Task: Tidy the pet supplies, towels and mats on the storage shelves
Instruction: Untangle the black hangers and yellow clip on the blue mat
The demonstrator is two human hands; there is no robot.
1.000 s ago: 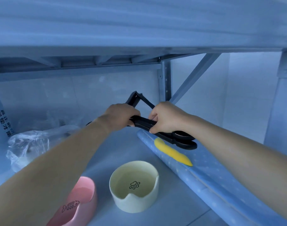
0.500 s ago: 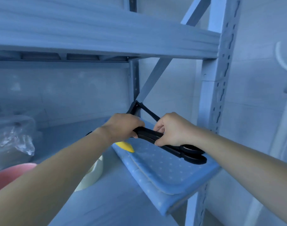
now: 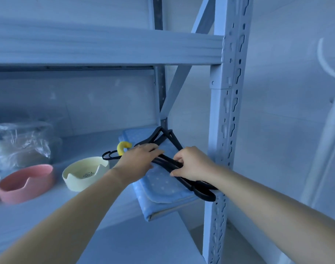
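Note:
A bundle of black plastic hangers [image 3: 169, 139] lies across a folded blue dotted mat [image 3: 163, 187] at the right end of the shelf [image 3: 105, 206]. My left hand [image 3: 138, 161] rests on the hangers with its fingers stretched out over them. Further right, my right hand [image 3: 193, 163] grips the hangers' bars from above. Their black hooks [image 3: 108, 155] stick out to the left behind my left hand, next to a yellow hook-shaped piece [image 3: 123, 147]. The hangers' lower end reaches the front shelf post.
A cream pet bowl [image 3: 85, 173] with a paw print and a pink bowl [image 3: 24, 182] stand left of the mat. A clear plastic bag [image 3: 20, 143] sits at the back left. The metal post [image 3: 225, 130] stands at the right; an upper shelf [image 3: 105, 48] hangs overhead.
The hangers have come down onto the blue mat. My left hand's fingers have straightened over them. The view has pulled back and shifted, bringing both bowls into sight.

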